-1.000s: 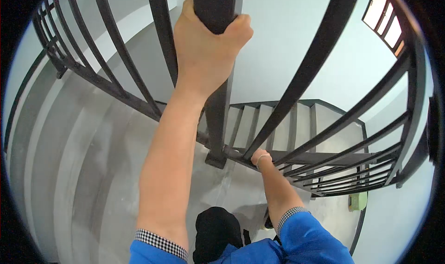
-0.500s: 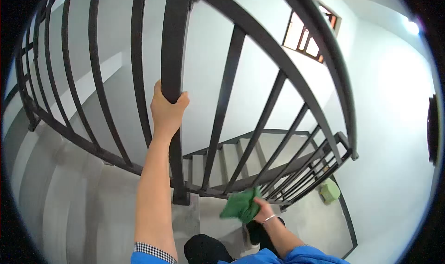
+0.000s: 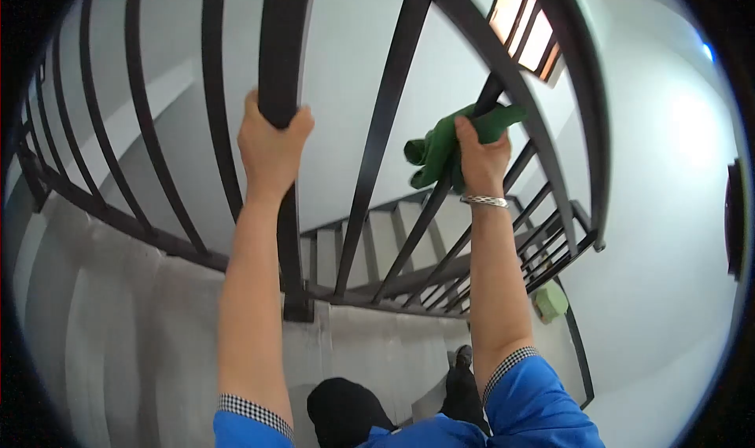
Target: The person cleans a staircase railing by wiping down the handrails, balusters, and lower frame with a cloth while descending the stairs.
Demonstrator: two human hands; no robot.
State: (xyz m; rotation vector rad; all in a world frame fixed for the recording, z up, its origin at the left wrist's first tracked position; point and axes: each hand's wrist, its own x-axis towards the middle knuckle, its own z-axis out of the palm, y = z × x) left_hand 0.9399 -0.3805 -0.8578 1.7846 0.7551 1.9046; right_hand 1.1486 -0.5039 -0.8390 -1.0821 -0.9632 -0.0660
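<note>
My left hand (image 3: 271, 145) is wrapped round the thick dark railing post (image 3: 285, 47), thumb on its right side. My right hand (image 3: 484, 157), with a bracelet (image 3: 484, 201) at its wrist, is closed on a green cloth (image 3: 440, 145). The cloth is folded round a slim dark baluster (image 3: 421, 240) near its upper end, just under the curved rail (image 3: 472, 35). Loose ends of the cloth stick out to the left and right of the bar. Some of my right fingers are hidden behind the cloth and bar.
Grey stair steps (image 3: 373, 244) lie beyond the railing, and more steps (image 3: 102, 306) curve down at the left. A light green object (image 3: 550, 302) sits on the floor at the right, by the white wall (image 3: 661, 212). A barred window (image 3: 525, 27) is up high.
My right hand has risen from low by my legs to the upper baluster, bringing the green cloth round the bar. My left hand still grips the post; the view has shifted slightly.
</note>
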